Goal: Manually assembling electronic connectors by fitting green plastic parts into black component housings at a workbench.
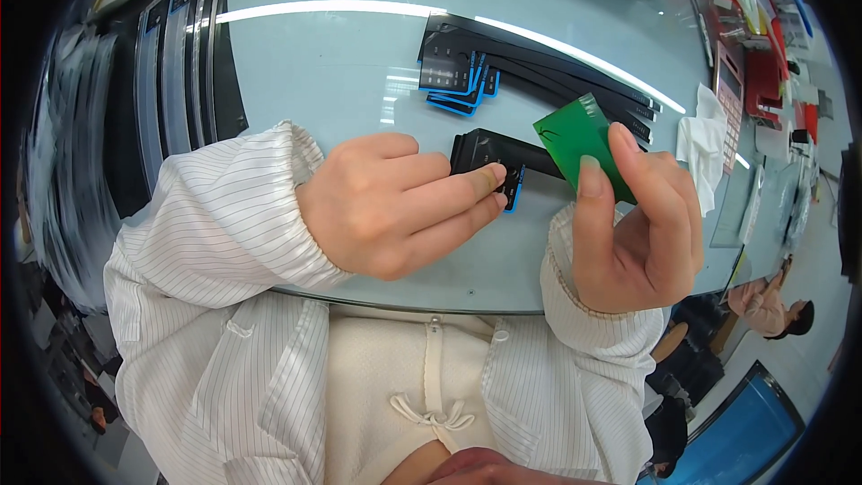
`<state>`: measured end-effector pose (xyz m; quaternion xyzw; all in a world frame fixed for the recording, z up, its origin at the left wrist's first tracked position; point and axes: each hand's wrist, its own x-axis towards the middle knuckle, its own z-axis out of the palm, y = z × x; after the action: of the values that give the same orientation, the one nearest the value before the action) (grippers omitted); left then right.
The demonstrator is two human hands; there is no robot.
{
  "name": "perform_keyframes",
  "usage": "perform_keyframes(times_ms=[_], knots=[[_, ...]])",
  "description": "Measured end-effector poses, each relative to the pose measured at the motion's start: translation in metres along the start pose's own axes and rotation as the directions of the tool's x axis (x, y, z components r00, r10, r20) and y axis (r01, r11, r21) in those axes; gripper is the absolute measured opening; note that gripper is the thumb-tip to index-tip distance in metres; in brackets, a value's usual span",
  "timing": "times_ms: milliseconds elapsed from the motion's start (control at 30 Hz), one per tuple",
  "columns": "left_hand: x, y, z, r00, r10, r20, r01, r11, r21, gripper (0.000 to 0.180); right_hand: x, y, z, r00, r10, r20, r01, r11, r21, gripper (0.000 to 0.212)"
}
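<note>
My right hand (642, 224) pinches a thin, square green plastic card (575, 139) between thumb and fingers. It holds the card tilted up, above the right part of a long black strip-like panel. My left hand (386, 207) rests on the left end of that black panel (485, 145), which has a blue edge and small pale markings. Two of its fingers are stretched out with their tips on the panel; the thumb is hidden. The card and right hand cover the panel's far end.
Beyond lies a fanned stack of similar black panels (446, 58) with blue edges. White tissue (705, 144) and a pink calculator (729, 90) sit at right. Dark sheets (180, 63) and clear plastic film (76, 153) are at left. Another person (763, 305) is off to the right.
</note>
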<state>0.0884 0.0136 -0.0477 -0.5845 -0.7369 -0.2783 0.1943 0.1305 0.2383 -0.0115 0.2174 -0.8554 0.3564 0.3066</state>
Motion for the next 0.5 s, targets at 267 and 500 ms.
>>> perform_keyframes(times_ms=[267, 500], knots=[[0.008, -0.013, -0.031, 0.999, -0.021, 0.029, 0.023, 0.997, -0.076, 0.033, -0.006, -0.001, -0.011, 0.997, 0.0, -0.072, 0.001, 1.0, 0.017, 0.039], [-0.001, -0.033, -0.009, 0.955, -0.223, -0.194, 0.239, 0.969, 0.061, 0.033, -0.005, -0.002, -0.01, 0.995, 0.003, -0.102, 0.0, 1.0, 0.026, 0.039]])
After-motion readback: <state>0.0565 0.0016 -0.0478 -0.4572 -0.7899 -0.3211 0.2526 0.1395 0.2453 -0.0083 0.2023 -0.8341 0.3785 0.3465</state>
